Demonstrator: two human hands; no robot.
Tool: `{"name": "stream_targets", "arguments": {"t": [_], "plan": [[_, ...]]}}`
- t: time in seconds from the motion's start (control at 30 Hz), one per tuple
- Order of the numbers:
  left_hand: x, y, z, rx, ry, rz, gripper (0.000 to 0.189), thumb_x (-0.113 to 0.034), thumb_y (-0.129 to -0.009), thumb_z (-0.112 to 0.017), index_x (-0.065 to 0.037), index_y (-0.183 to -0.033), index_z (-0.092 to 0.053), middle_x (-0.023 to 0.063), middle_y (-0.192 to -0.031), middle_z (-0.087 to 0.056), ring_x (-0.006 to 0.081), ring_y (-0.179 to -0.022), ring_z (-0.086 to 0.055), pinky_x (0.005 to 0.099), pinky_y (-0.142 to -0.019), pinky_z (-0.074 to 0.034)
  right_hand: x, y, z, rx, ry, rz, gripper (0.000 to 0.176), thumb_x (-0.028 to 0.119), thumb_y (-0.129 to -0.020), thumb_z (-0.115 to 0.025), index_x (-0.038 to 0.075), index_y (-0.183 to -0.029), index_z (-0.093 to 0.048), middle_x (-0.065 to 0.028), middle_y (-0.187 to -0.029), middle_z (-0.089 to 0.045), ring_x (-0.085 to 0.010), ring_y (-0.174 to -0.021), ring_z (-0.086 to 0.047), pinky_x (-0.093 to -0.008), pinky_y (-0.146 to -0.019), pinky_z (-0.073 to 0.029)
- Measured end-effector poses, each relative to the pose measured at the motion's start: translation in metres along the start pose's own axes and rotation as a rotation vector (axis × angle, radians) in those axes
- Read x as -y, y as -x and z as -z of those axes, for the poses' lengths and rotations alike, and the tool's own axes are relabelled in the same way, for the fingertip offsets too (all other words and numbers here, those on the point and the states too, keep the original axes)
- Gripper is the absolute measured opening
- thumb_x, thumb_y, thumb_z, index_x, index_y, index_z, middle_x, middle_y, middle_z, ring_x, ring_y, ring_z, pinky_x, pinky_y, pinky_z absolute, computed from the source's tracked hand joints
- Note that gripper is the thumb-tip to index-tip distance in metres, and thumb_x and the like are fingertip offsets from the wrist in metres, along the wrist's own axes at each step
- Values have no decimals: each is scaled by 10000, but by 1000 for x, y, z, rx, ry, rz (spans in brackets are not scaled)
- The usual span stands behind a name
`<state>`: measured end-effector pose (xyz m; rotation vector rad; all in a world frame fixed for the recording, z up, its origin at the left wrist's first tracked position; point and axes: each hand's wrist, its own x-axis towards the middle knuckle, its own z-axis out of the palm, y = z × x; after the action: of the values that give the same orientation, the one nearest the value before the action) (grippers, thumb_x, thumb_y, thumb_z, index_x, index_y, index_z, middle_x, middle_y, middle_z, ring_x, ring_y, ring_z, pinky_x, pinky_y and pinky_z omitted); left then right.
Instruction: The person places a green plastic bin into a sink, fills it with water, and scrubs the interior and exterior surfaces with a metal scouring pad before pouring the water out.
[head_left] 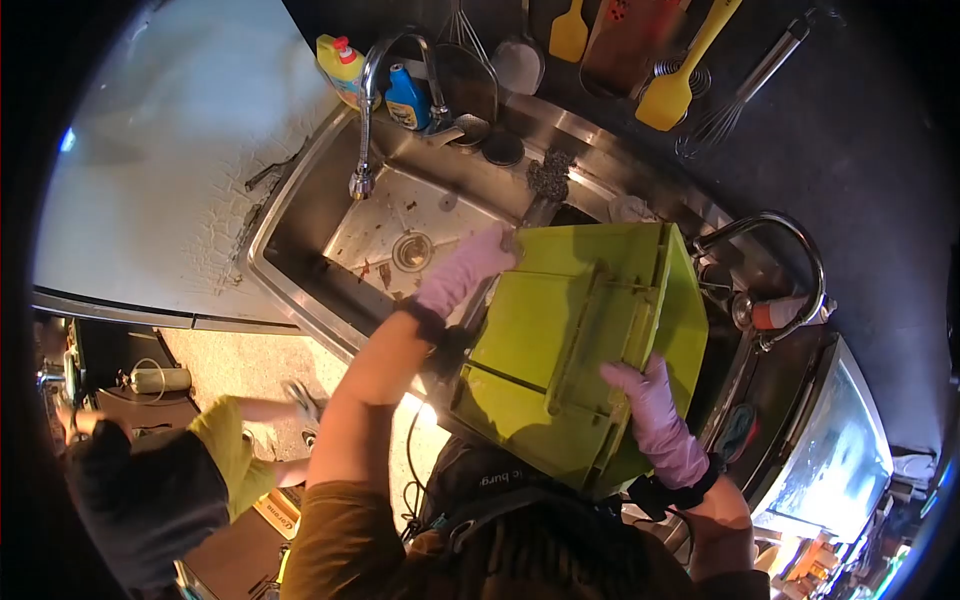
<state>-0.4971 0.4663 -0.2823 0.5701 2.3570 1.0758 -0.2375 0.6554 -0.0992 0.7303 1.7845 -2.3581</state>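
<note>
A large lime-green plastic bin (515, 325) is tilted over the double sink, in front of my body. My left hand (467, 268), in a pinkish glove, is closed on the bin's far left edge, and its fingertips are partly hidden there. On the near right side, my right hand (650, 405), gloved the same way, grips the bin by its raised rim. The bin covers most of the right-hand basin. To its left, the steel sink basin (375, 215) shows a round drain (412, 251) and scattered food scraps.
A sprayer faucet (361, 180) overhangs the left basin, and a curved faucet (815, 265) stands right of the bin. Yellow (343, 72) and blue bottles (405, 98) stand behind. Whisks and yellow spatulas (665, 100) hang beyond. Another person (165, 490) is at lower left.
</note>
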Motion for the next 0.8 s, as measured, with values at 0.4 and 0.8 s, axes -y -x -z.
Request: {"name": "stream_targets", "arguments": {"t": [0.4,0.8], "plan": [[-69,-10,18,-111,-479,-103,362,-185,-769,-597,-101,-1120,-572,181,-1017,-643,349,-959,-611,410,-821,-480,8,-1,4,18,137,-21,307,92,-792,-720,11,-1059,-593,-41,-947,-635,-126,-853,-596,-277,-745,-487],[-27,16,21,175,201,192,486,-114,-735,-660,-64,-1183,-477,152,-934,-630,263,-873,-615,329,-787,-466,-1,-8,7,76,55,-16,305,64,-797,-707,17,-1073,-587,-32,-928,-635,-118,-823,-593,-265,-733,-482]]}}
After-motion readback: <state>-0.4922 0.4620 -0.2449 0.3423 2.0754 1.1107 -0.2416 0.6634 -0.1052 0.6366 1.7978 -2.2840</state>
